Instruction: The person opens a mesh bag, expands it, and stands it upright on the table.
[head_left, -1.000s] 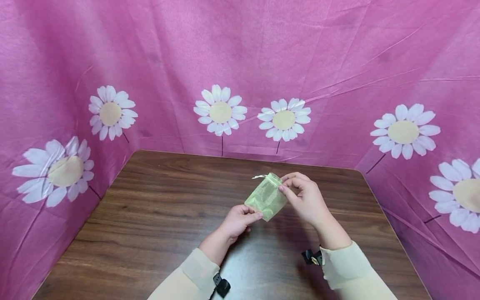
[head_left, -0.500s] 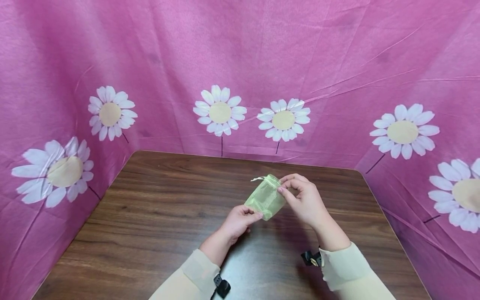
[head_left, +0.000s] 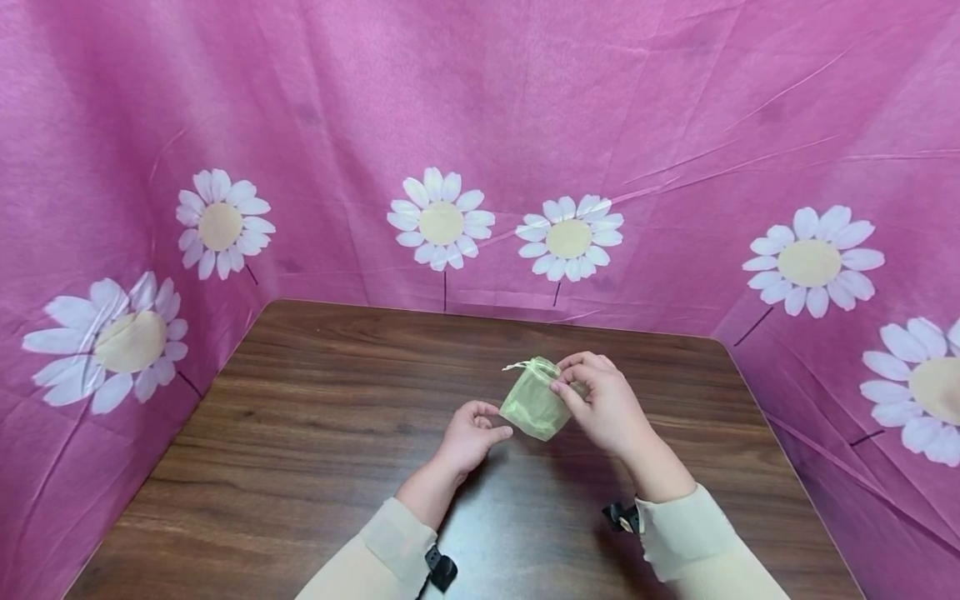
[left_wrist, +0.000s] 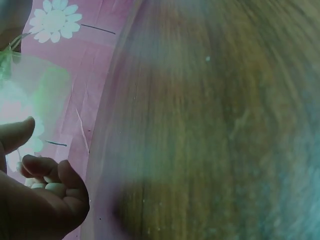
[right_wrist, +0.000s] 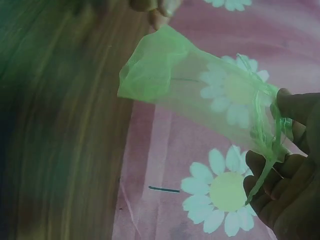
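Note:
A small sheer green drawstring pouch [head_left: 534, 407] is held up over the table in the head view. My right hand [head_left: 609, 408] pinches it by the gathered neck, thumb in front. Out to the left of the neck sticks the pale drawstring [head_left: 516, 365]. My left hand [head_left: 467, 440] is just beside the pouch's lower left corner, thumb and forefinger parted with nothing between them. In the right wrist view the see-through pouch [right_wrist: 150, 72] stretches out from my right fingers [right_wrist: 295, 107], and its cord loops hang at the neck. The left wrist view catches my left hand [left_wrist: 45, 205] with loosely bent fingers.
The brown wood-grain table [head_left: 300, 433] lies below both hands. A pink cloth [head_left: 480, 100] printed with white daisies encloses its back and sides. Black wrist cameras are strapped at both cream sleeves [head_left: 693, 533].
My left hand has let go of the pouch's bottom corner and drawn slightly left. The pouch, still pinched at the neck by my right hand, has shifted a little and hangs lower at its top edge.

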